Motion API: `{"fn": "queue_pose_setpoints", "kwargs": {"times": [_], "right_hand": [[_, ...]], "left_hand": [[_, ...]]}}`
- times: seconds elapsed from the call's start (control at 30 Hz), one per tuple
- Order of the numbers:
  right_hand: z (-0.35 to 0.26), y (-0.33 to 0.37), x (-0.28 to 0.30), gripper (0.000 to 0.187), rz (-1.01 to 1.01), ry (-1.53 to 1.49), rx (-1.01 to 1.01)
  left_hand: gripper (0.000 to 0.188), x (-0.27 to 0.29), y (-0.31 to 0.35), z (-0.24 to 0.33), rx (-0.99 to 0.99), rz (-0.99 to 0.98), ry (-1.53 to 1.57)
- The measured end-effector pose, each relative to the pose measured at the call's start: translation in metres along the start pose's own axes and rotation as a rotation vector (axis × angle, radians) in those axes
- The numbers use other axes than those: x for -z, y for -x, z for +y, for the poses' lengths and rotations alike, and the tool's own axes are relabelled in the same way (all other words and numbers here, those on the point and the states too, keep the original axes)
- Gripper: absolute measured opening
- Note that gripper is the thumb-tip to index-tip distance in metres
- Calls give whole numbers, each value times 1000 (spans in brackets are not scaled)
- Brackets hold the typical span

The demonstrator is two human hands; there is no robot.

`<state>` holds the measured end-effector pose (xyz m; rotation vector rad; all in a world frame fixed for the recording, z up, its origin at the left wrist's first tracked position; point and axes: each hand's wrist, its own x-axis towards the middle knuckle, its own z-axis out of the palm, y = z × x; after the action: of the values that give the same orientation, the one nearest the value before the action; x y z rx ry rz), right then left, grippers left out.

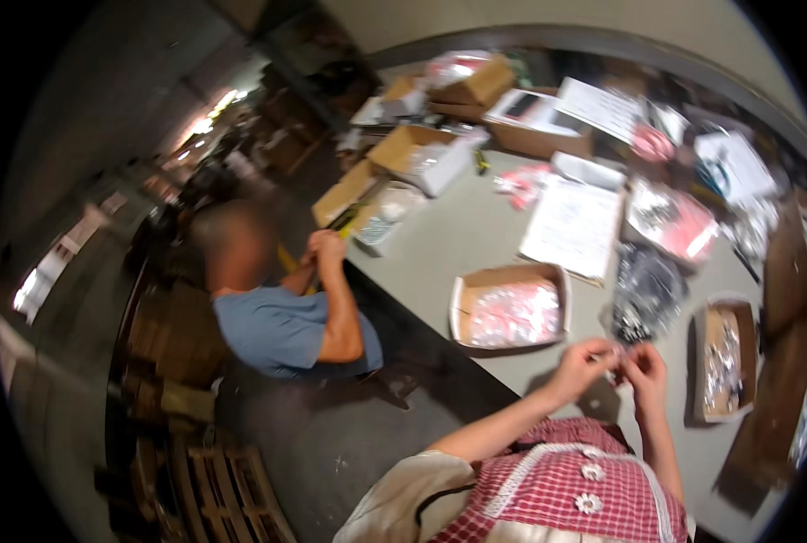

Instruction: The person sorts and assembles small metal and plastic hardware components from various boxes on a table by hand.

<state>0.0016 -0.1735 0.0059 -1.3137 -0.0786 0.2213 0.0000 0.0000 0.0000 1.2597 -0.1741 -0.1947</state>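
Observation:
My left hand (583,369) and my right hand (646,371) meet over the near edge of the table, fingertips pinched on a small clear plastic bag (615,360). It looks pinkish, but what it contains is too blurred to make out. Just beyond my fingers lies a larger clear bag of dark small parts (646,288). To the left stands an open cardboard box (460,312) full of shiny clear packets with pink in them (515,312). A narrower box (747,362) with small clear packets (722,360) sits right of my right hand.
Papers (568,226) lie mid-table, beside a bag of pink and silvery items (670,217). Several open boxes (435,163) line the far left edge. A long cardboard piece (788,335) runs along the right. Another person in a blue shirt (281,326) is at the table's left side.

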Motion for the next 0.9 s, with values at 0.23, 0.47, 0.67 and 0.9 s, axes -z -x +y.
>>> {"fn": "queue_pose_setpoints", "kwargs": {"times": [0.23, 0.47, 0.67, 0.9], "right_hand": [[-6, 19, -19, 10, 30, -26, -182], [-22, 24, 2, 12, -64, 58, -319], [-21, 30, 1, 20, -14, 152, -281], [-14, 38, 0, 16, -60, 149, -260]], "left_hand": [[13, 9, 14, 30, 53, 56, -465], [15, 4, 12, 23, 101, -39, -418], [16, -5, 6, 27, -517, 205, -881], [27, -4, 10, 41, -2, -338, -731]]}}
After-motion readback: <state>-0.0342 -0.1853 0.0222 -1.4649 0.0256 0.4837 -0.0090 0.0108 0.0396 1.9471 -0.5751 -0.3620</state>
